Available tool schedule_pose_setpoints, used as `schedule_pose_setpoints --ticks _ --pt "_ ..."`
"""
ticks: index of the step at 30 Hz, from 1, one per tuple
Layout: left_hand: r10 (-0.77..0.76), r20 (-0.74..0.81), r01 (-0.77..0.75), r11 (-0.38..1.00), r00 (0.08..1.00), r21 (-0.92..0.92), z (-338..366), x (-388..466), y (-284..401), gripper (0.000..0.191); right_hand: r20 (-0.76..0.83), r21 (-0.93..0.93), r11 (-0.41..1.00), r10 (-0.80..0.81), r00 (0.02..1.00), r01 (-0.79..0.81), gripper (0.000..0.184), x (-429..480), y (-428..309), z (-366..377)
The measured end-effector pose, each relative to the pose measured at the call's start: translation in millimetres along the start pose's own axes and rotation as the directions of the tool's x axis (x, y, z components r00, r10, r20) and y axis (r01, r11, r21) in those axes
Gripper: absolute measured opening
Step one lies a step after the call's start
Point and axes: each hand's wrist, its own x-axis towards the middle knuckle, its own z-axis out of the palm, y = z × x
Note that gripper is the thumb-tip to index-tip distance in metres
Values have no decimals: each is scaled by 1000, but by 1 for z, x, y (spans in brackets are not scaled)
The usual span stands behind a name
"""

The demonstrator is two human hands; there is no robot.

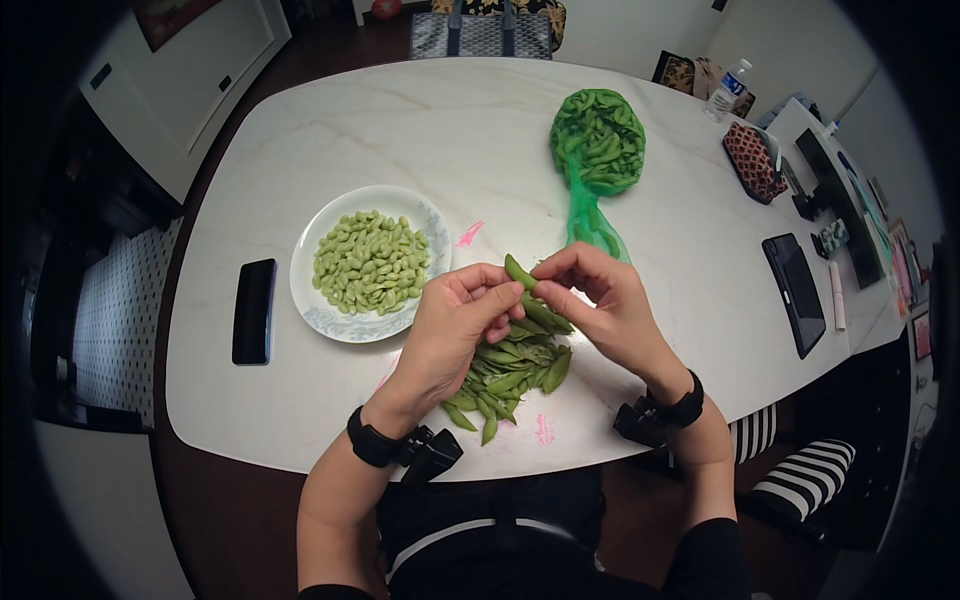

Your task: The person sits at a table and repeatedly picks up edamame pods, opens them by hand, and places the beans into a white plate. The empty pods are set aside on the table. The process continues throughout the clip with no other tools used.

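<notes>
Between the fingertips of both hands is one green soybean pod (520, 271), raised above the table. My left hand (459, 319) pinches its near side with thumb and forefinger, and my right hand (600, 304) grips its other side the same way. Below them a heap of unshelled pods (510, 379) lies on the tabletop, partly covered by my left hand. To the left, a white plate with a blue-grey pattern (330, 322) holds a mound of shelled green beans (371, 262). My left wrist overlaps the plate's right edge in view.
A green plastic bag (598, 142) full of pods rests farther back on the marble-patterned table (420, 127). A smartphone (253, 311) lies at left. Toward the right are a tablet (795, 296), a patterned pouch (754, 161) and a water bottle (727, 91). Pink marks (470, 233) show on the tabletop.
</notes>
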Motion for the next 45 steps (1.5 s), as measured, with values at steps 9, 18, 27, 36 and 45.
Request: schedule_pose_setpoints --ticks 9,18,27,36,45 --pt "-7 -65 2 997 998 -79 1 0 -4 12 56 -594 668 -522 851 448 22 1 11 9" --pt "23 -114 -29 998 993 -54 3 0 -8 6 69 -657 572 -603 795 491 28 1 14 18" --pt "109 -189 -84 987 976 137 8 -4 -11 8 170 -761 416 -612 772 498 26 -9 17 27" --pt "201 -133 -173 966 971 193 19 -7 -8 10 -72 -37 999 -34 997 31 10 -14 -2 20" --pt "61 -51 -54 991 997 123 9 -1 -10 8 -35 229 938 276 960 -261 17 -7 5 16"
